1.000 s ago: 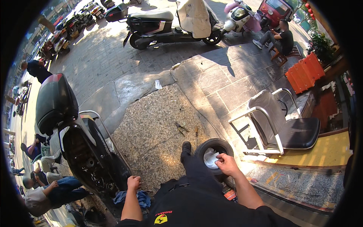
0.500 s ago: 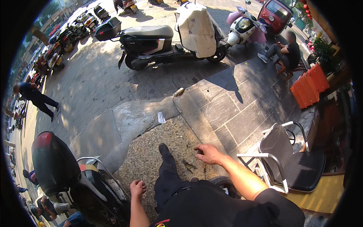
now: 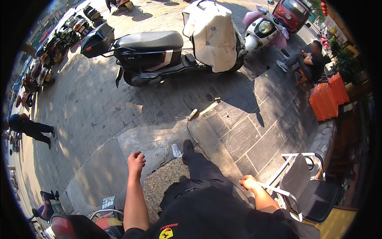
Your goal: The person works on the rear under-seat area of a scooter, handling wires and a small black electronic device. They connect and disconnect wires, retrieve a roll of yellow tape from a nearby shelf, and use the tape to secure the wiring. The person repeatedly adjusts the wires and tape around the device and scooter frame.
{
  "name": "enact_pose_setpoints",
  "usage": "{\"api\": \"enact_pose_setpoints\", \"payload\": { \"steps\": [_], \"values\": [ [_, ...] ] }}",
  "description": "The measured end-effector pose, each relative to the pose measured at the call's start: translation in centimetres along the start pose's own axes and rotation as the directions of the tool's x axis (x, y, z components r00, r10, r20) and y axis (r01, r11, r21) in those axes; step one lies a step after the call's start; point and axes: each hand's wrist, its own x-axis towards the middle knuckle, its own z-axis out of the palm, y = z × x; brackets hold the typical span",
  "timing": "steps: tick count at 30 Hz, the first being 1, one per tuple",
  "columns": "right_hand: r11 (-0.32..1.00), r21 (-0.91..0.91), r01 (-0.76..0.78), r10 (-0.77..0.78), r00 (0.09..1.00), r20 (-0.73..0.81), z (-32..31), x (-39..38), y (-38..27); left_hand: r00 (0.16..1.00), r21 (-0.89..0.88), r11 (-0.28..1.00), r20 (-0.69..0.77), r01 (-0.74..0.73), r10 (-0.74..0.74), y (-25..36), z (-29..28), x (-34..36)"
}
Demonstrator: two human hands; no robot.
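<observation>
Paved ground [image 3: 155,103], chair [image 3: 320,199] nr R hand [image 3: 249,183], L hand [image 3: 136,163] apart, both half-curled, grip unclear.

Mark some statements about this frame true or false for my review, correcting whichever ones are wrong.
1. A pale cover drapes over the front of the parked black scooter. True.
2. The left hand grips a wrench. False: no object shows in that hand.
3. A whitish scrap lies on the ground just left of the camera wearer's forward shoe. True.
4. The black-seated chair is nearer the left hand than the right hand. False: it is nearer the right hand.
5. The standing person at far left wears white trousers. False: the trousers are dark.
</observation>
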Motion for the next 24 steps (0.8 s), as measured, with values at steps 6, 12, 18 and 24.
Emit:
{"api": "enact_pose_setpoints", "payload": {
  "steps": [6, 12, 18, 24],
  "values": [
    [0.994, -0.049, 0.094, -0.090, 0.993, 0.078, -0.7, 9.8, -19.8, 0.998, 0.021, 0.999, 0.049, 0.044, -0.044, 8.0, 7.7, 11.7],
    [0.905, 0.098, 0.414, -0.420, 0.906, 0.049, -5.8, 15.7, -39.1, 0.986, -0.008, 1.000, 0.168, -0.003, 0.005, 15.4, 16.9, 22.5],
    [0.848, 0.067, 0.526, -0.524, 0.850, -0.051, -7.4, 21.3, -50.1, 0.965, 0.142, 0.984, 0.252, -0.107, 0.068, 20.9, 25.6, 36.3],
    [0.870, 0.040, 0.491, -0.492, 0.870, 0.023, -3.9, 34.4, -65.6, 0.950, 0.209, 0.970, 0.307, -0.126, 0.057, 22.5, 35.0, 54.6]
  ]
}}
